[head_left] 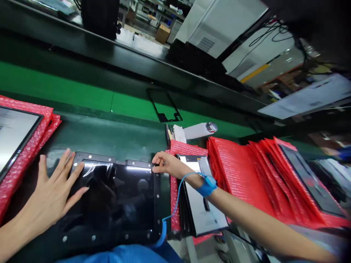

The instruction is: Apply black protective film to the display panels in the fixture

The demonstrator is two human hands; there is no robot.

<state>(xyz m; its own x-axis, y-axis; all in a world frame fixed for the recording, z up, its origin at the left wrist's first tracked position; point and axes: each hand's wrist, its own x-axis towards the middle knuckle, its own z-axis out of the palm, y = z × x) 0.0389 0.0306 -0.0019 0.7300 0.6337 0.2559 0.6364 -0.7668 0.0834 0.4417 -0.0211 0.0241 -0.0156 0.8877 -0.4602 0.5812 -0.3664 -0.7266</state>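
Note:
A glossy black display panel (123, 201) lies in front of me, bordered by a dark frame (93, 157) dotted with round silver spots. My left hand (56, 190) rests with fingers spread over the panel's upper left corner. At the upper right corner, my right hand (164, 162) has thumb and forefinger pinched together against the frame's edge. Whatever lies between those fingertips is too small to make out. A blue wrist strap (207, 185) with a coiled cord circles my right wrist and trails down past the panel's right side.
Silver-backed panels (203, 212) are stacked to the right on red bubble wrap (189, 149). Beyond them stand several red bubble bags (241, 171). Another panel (13, 135) lies at far left. A white bottle (197, 130) and a thin black frame (164, 106) are behind.

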